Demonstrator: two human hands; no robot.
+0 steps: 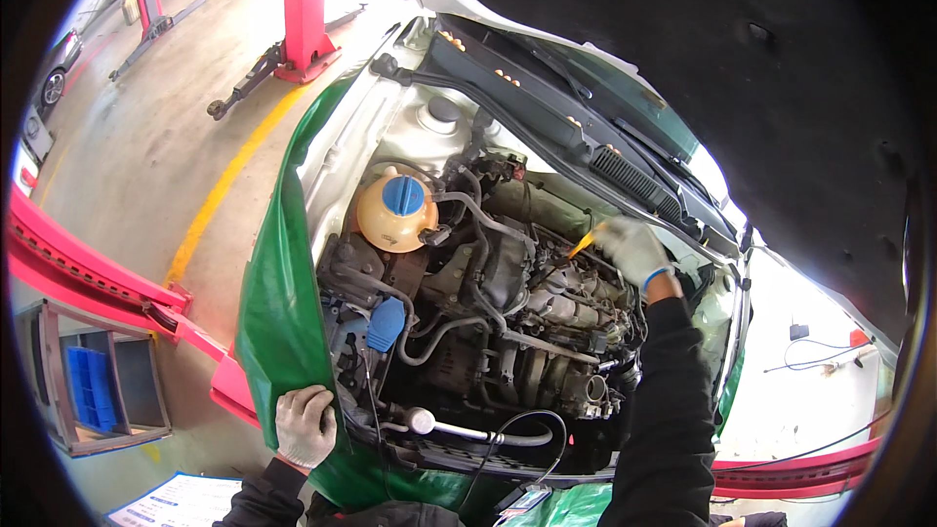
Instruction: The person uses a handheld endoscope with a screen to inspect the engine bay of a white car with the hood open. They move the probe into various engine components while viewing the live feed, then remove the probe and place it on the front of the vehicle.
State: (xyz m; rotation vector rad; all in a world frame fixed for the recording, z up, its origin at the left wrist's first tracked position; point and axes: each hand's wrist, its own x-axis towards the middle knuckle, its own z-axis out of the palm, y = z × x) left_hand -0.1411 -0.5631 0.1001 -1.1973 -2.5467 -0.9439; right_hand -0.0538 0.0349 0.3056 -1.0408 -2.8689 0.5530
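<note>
Orange-handled tool [582, 245]: we hold it closed in our gloved right hand [632, 250] at the far right of the engine bay, tip directed into the engine [527, 317], so the arm reaches over the hoses. The tool shows only a short, bright orange tip; its working end is hidden. Our left hand [305, 425] rests on the green fender cover [278, 322] at the near left, fingers curled over its edge, bracing us while the cover shields the paint.
</note>
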